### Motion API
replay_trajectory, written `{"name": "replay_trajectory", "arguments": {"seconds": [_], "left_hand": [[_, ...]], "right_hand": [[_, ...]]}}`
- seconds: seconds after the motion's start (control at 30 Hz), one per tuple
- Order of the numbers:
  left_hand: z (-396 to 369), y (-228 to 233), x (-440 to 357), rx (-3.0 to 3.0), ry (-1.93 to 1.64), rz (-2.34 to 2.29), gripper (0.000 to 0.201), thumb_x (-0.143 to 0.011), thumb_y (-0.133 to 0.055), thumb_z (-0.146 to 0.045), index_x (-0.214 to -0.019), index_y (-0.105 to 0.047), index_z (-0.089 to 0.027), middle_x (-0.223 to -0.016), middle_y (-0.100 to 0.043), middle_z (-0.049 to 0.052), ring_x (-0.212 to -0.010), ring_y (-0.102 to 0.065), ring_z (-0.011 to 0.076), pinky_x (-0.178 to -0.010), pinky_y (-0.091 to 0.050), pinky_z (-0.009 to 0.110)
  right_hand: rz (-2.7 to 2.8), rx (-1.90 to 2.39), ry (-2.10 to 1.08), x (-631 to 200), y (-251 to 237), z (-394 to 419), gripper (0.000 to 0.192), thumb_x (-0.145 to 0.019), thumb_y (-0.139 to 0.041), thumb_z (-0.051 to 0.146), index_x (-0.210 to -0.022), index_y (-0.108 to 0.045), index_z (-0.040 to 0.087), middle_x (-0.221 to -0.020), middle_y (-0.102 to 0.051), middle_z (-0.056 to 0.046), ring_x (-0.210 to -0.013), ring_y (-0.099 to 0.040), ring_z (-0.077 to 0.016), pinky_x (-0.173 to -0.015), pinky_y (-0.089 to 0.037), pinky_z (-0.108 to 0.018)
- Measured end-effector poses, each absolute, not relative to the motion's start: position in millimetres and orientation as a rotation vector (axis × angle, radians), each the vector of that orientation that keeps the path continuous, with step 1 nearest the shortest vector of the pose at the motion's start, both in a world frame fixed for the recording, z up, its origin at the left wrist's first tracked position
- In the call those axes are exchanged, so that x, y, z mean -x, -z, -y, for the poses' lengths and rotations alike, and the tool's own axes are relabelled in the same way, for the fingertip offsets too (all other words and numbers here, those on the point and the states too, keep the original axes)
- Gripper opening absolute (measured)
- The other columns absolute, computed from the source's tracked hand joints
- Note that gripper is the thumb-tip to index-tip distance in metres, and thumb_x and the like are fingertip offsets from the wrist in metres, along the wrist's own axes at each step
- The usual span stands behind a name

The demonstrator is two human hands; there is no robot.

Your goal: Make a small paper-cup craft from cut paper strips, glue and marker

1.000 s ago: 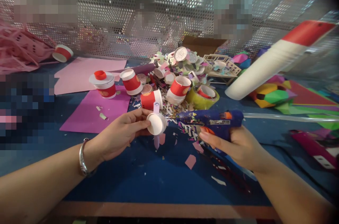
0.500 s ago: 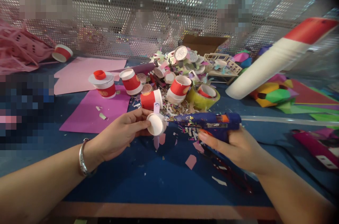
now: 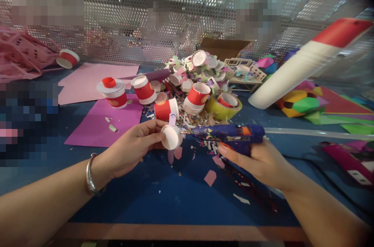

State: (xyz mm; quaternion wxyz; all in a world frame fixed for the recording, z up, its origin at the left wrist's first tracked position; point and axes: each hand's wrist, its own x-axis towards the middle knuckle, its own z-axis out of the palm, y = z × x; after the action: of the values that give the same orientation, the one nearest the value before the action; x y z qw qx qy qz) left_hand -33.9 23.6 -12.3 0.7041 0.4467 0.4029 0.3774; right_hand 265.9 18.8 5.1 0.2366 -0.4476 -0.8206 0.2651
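My left hand grips a small white paper cup with its white bottom turned toward me. A pale pink paper strip sticks up behind the cup. My right hand holds a blue glue gun with orange parts. The gun lies level and its nozzle tip touches the cup's right side. A silver bracelet circles my left wrist. Both hands hover just above the blue table.
Several red-and-white cups stand among paper scraps and confetti behind my hands. A yellow tape roll, magenta paper, a pink sheet and a long stack of cups at right surround them. A perforated metal screen closes the back.
The glue gun swung level and moved left until its nozzle met the cup. My left hand with the cup hardly shifted.
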Motion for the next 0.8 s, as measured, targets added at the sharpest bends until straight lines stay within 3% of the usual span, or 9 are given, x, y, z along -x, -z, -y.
{"name": "replay_trajectory", "arguments": {"seconds": [0.13, 0.47, 0.7, 0.8], "left_hand": [[-23.3, 13.4, 34.0, -0.994, -0.851, -0.910, 0.010, -0.096, -0.064, -0.022, -0.099, -0.071, -0.017, -0.104, -0.074, 0.006, -0.094, -0.068, 0.0180, -0.088, -0.053, 0.031], [-23.3, 13.6, 33.7, -0.996, -0.850, -0.913, 0.009, -0.095, -0.064, -0.022, -0.099, -0.070, -0.016, -0.102, -0.072, 0.006, -0.093, -0.066, 0.0173, -0.086, -0.053, 0.030], [-24.4, 13.4, 32.8, -0.967, -0.848, -0.919, 0.012, -0.094, -0.065, -0.022, -0.103, -0.071, -0.018, -0.101, -0.072, 0.005, -0.091, -0.066, 0.0175, -0.085, -0.052, 0.030], [-24.0, 12.9, 32.7, -1.002, -0.875, -0.930, 0.010, -0.093, -0.067, -0.025, -0.098, -0.071, -0.017, -0.097, -0.070, 0.004, -0.088, -0.064, 0.0170, -0.085, -0.050, 0.030]], "right_hand": [[2.249, 1.250, -0.742, -268.4, -3.5, -18.0, 0.029, -0.097, -0.057, 0.041, -0.076, -0.068, 0.023, -0.071, -0.070, 0.001, -0.065, -0.063, -0.0173, -0.062, -0.055, -0.028], [2.250, 1.197, -0.679, -265.6, -5.4, -18.7, 0.029, -0.096, -0.059, 0.038, -0.071, -0.063, 0.023, -0.062, -0.063, 0.003, -0.057, -0.057, -0.0139, -0.056, -0.050, -0.024], [2.231, 1.297, -0.727, -265.7, -3.2, -21.1, 0.032, -0.096, -0.057, 0.045, -0.075, -0.067, 0.022, -0.072, -0.070, 0.000, -0.067, -0.063, -0.0185, -0.065, -0.054, -0.030], [2.243, 1.246, -0.707, -264.6, -3.5, -22.7, 0.031, -0.095, -0.058, 0.043, -0.072, -0.066, 0.023, -0.067, -0.068, 0.001, -0.063, -0.061, -0.0176, -0.062, -0.054, -0.029]]}}
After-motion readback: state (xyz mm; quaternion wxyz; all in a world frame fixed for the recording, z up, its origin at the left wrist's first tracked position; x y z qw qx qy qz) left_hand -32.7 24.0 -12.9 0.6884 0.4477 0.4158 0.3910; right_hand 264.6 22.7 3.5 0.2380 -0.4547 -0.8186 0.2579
